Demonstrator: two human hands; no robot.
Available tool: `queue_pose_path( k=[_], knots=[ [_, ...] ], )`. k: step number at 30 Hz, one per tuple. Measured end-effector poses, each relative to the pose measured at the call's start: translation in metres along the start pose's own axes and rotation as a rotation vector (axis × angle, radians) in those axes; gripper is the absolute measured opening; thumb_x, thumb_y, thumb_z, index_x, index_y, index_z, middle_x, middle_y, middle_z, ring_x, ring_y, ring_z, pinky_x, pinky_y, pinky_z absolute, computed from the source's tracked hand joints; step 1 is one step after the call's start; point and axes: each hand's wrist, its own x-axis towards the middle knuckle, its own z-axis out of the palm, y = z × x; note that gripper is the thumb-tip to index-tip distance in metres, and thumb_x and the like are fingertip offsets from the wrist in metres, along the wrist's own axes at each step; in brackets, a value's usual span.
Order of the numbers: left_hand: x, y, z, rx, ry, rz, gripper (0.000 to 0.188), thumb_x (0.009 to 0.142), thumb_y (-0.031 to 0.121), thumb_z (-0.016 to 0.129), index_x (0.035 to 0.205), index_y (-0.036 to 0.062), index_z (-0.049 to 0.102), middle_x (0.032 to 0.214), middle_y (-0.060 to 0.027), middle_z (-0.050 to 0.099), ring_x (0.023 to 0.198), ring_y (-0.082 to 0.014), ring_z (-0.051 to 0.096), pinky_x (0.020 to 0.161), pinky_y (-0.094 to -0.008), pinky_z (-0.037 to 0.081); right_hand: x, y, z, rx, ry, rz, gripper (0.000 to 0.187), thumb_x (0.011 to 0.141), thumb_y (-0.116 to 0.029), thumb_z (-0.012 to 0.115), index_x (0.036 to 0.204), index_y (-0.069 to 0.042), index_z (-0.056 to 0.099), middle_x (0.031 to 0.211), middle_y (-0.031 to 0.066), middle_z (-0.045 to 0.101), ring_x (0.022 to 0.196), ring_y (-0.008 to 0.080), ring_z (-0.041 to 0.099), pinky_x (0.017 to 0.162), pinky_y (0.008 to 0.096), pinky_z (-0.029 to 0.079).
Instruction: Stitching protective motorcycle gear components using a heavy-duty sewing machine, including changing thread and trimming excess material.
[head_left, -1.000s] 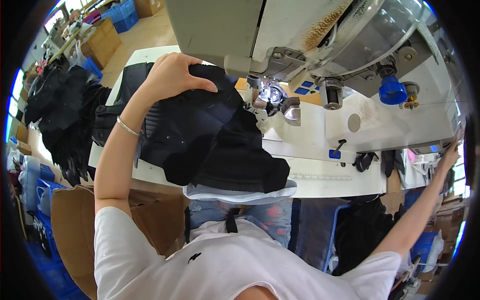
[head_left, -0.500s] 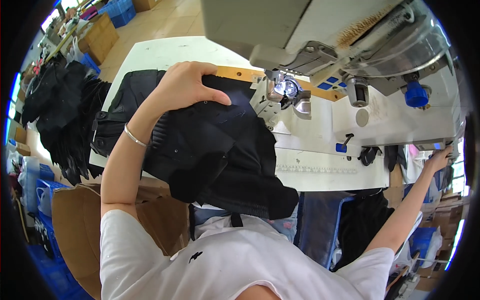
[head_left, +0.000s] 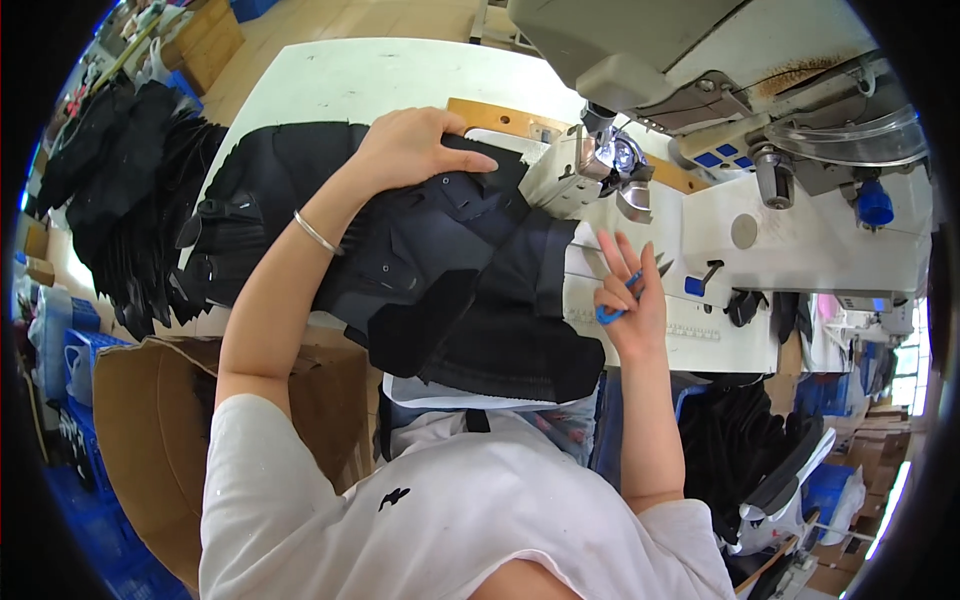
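My left hand, with a bracelet on its wrist, rests on top of a black garment piece on the white table. Its thumb and fingers are spread apart over the cloth near the far edge. In my right hand is a pair of small scissors with blue handles, blades pointing up and away. This hand is over the table, just right of the garment. The garment lies in folds and its near part hangs over the table's front edge. Close beyond my right hand is the metal sewing head of the machine.
The sewing machine's body overhangs the far right. A ruler strip runs along the white table. Black pieces hang in a stack at the left. An opened cardboard box stands at the near left.
My right hand has come from the far right side to the table beside the garment, now with scissors in it. My left hand stays on the cloth. The view has shifted somewhat.
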Motion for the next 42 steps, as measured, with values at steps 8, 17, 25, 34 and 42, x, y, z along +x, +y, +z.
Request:
queue_pose_path(
  k=[8, 17, 25, 34, 42],
  knots=[
    [0.008, -0.022, 0.037, -0.093, 0.014, -0.045, 0.054, 0.074, 0.062, 0.070, 0.074, 0.0079, 0.064, 0.067, -0.0090, 0.064, 0.068, -0.0259, 0.063, 0.064, -0.0365, 0.046, -0.005, 0.026, 0.065, -0.668, -0.037, -0.863, 0.050, 0.096, -0.015, 0.056, 0.143, -0.010, 0.041, 0.135, 0.0078, 0.055, 0.053, -0.0003, 0.035, 0.050, 0.0177, 0.029],
    [0.016, -0.061, 0.071, -0.254, 0.037, 0.037, 0.056, 0.078, 0.062, 0.066, 0.080, 0.0057, 0.064, 0.073, -0.0138, 0.065, 0.071, -0.0290, 0.064, 0.066, -0.0372, 0.047, -0.038, 0.053, 0.071, -1.704, -0.016, -0.538, 0.033, 0.082, -0.016, 0.073, 0.108, -0.006, 0.055, 0.078, 0.0042, 0.051, 0.074, 0.0127, 0.053, 0.065, 0.0271, 0.043],
    [0.012, -0.056, 0.074, -0.310, 0.038, -0.001, 0.044, 0.082, 0.044, 0.072, 0.091, 0.0015, 0.070, 0.076, -0.0099, 0.067, 0.068, -0.0156, 0.057, 0.066, -0.0298, 0.046, -0.014, 0.056, 0.055, -1.848, -0.025, -0.407, 0.029, 0.085, -0.019, 0.069, 0.107, -0.003, 0.061, 0.088, 0.0130, 0.065, 0.080, 0.0237, 0.063, 0.073, 0.0324, 0.048],
    [0.009, -0.052, 0.074, -0.275, 0.091, 0.013, 0.048, 0.080, 0.050, 0.072, 0.091, 0.0025, 0.070, 0.078, -0.0121, 0.067, 0.069, -0.0199, 0.060, 0.068, -0.0315, 0.047, 0.007, 0.054, 0.051, -1.815, -0.142, -0.369, 0.029, 0.083, -0.018, 0.070, 0.108, -0.005, 0.061, 0.086, 0.0093, 0.064, 0.077, 0.0203, 0.062, 0.074, 0.0307, 0.048],
    [0.011, -0.061, 0.077, -0.280, 0.050, 0.013, 0.062, 0.077, 0.065, 0.065, 0.093, 0.0057, 0.068, 0.088, -0.0132, 0.068, 0.082, -0.0295, 0.065, 0.072, -0.0381, 0.050, 0.029, 0.064, 0.074, -2.015, -0.315, -0.503, 0.024, 0.077, -0.012, 0.074, 0.096, -0.002, 0.064, 0.087, 0.0068, 0.061, 0.075, 0.0229, 0.059, 0.072, 0.0310, 0.047]
  ],
)
